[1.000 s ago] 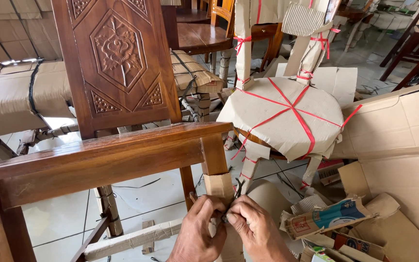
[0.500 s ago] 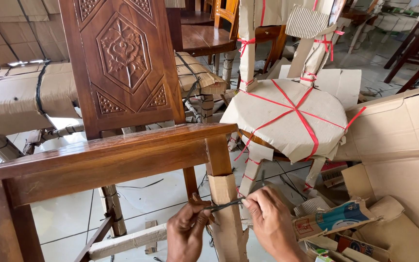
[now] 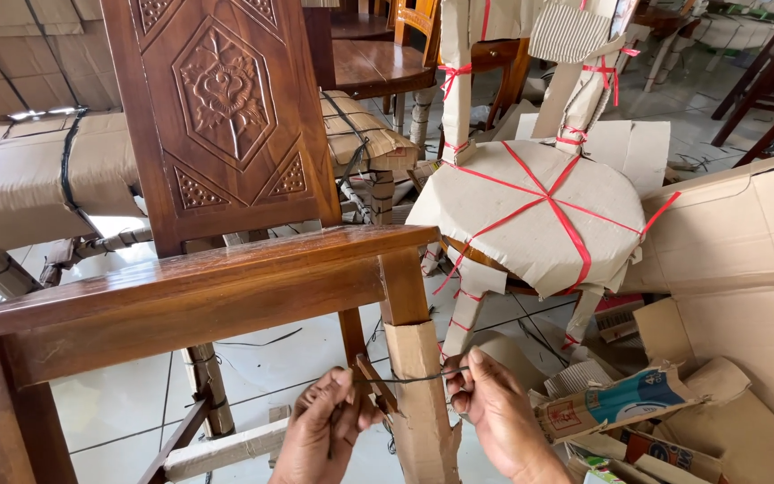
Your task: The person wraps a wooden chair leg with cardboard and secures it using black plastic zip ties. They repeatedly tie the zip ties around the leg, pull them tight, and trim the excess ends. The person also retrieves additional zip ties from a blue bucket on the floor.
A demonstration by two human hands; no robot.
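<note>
Cardboard-wrapped chairs crowd the workshop floor behind. A thin dark cord is stretched across the cardboard-sleeved wooden chair leg, pinched by fingers of left hand and right hand.

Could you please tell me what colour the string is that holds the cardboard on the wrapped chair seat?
Red string, crossing the cardboard-wrapped chair seat; clearest in the head view.

Head camera — looking down, close over chair leg, floor beyond
</note>
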